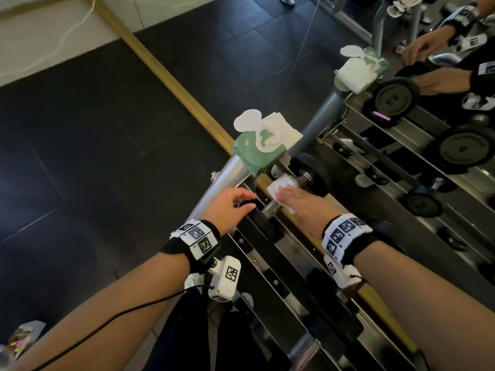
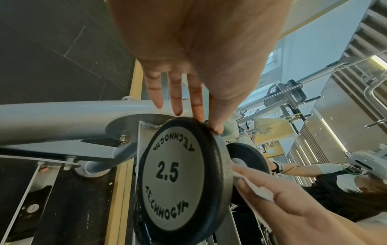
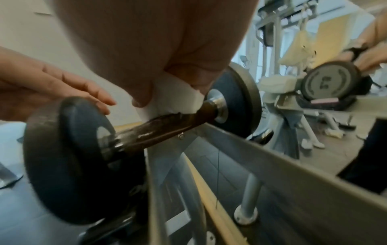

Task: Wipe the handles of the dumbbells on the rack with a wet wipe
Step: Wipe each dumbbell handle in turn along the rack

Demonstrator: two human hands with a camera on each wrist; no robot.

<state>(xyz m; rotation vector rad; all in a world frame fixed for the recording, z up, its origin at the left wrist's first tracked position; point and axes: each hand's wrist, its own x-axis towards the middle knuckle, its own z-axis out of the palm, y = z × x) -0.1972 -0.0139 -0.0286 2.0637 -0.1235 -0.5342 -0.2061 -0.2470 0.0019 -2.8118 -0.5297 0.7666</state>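
Dumbbell handle [image 3: 167, 126] wrapped by wet wipe [image 3: 178, 97] in right hand [image 1: 300, 199]; left hand [image 1: 227, 204] flat on plate [image 2: 176, 175], fingers straight.

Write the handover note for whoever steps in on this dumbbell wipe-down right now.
Right hand: pinches the wet wipe onto the handle of the 2.5 dumbbell, near its far end.
Left hand: fingers straight, steadying the near plate's rim.
Wipe pack: lid open, on the rack's end post.
Done: wiping under way on this handle.
Left: finish it, then the other dumbbells.
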